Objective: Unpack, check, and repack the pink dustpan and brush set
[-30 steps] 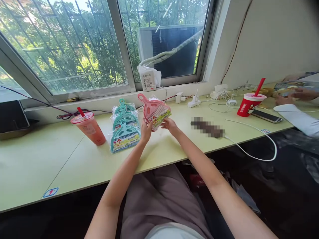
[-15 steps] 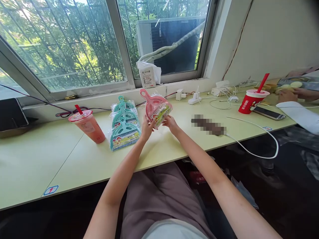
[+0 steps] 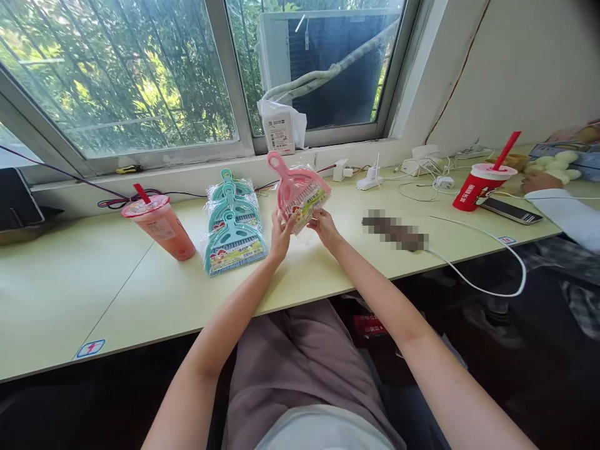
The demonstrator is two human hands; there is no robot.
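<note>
Above the table I hold a pink mini dustpan and brush set (image 3: 300, 184) in clear wrapping, tilted, with its handle up to the left. My left hand (image 3: 282, 236) is closed on its lower left edge. On the lower right, my right hand (image 3: 324, 228) pinches the wrapping and the edge. Just left of my hands, several teal dustpan and brush sets (image 3: 234, 240) lie overlapping in a row on the table, each wrapped in clear plastic with a printed label. Parts of the rear ones are hidden by those in front.
A drink cup with a red straw (image 3: 162, 228) stands left of the teal sets. To the right are a blurred-out object with a white cable (image 3: 394, 231), a red cup (image 3: 478, 187), a phone (image 3: 510, 210) and plugs (image 3: 370, 179). A co-worker's hand (image 3: 541, 181) is at far right.
My view has shifted slightly. The pink set is still in both hands, turned a little more upright. The co-worker's hand at the right has moved slightly.
</note>
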